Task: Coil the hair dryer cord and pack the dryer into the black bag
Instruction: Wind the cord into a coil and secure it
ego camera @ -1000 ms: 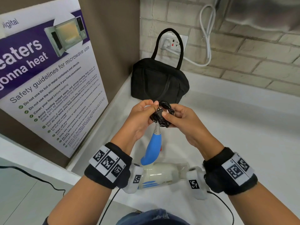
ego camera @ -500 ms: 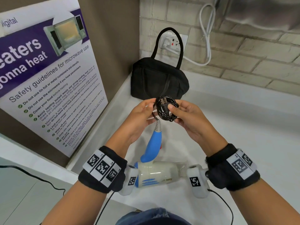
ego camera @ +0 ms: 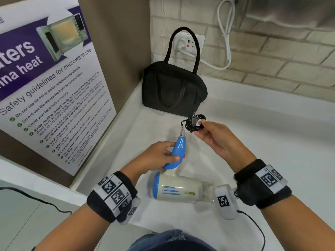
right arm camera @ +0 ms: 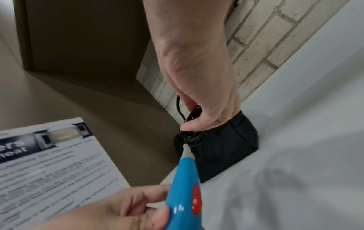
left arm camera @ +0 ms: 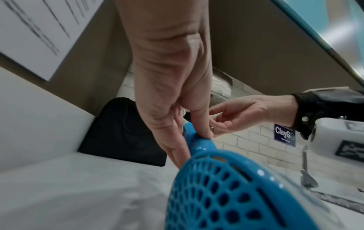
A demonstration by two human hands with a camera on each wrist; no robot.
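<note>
— Handle first, then: what did the left hand (ego camera: pixel 154 156) have?

— It was curled round the blue handle (ego camera: pixel 176 151) of the hair dryer (ego camera: pixel 178 190), low in the middle of the head view. The cream body lay on its side on the white counter (ego camera: pixel 272 142), nozzle pointing to the right of the frame. From the left wrist view I saw the blue grille (left arm camera: pixel 226 191) at the back end, close to the lens.

— How would it handle, do you think?

— Hard plastic shell, glossy, so probably a bit slippery, and I'd guess light enough for one hand. The handle looked the sensible place to take it; it's narrow and shaped for a palm.

— And to the right of that?

— The right hand (ego camera: pixel 217 140) was pinching the coiled cord (ego camera: pixel 193 124), a small black bundle with the plug (ego camera: pixel 194 119) sticking out of it, held just above the handle's end. A cord like that is springy, I reckon, and would loosen if the fingers let go, so it wants holding across all the loops together.

— The bag?

— The black bag (ego camera: pixel 172 91) stood in the corner at upper centre, one strap (ego camera: pixel 183 46) upright. Soft fabric, likely to sag. I couldn't tell whether its top was open.
</note>
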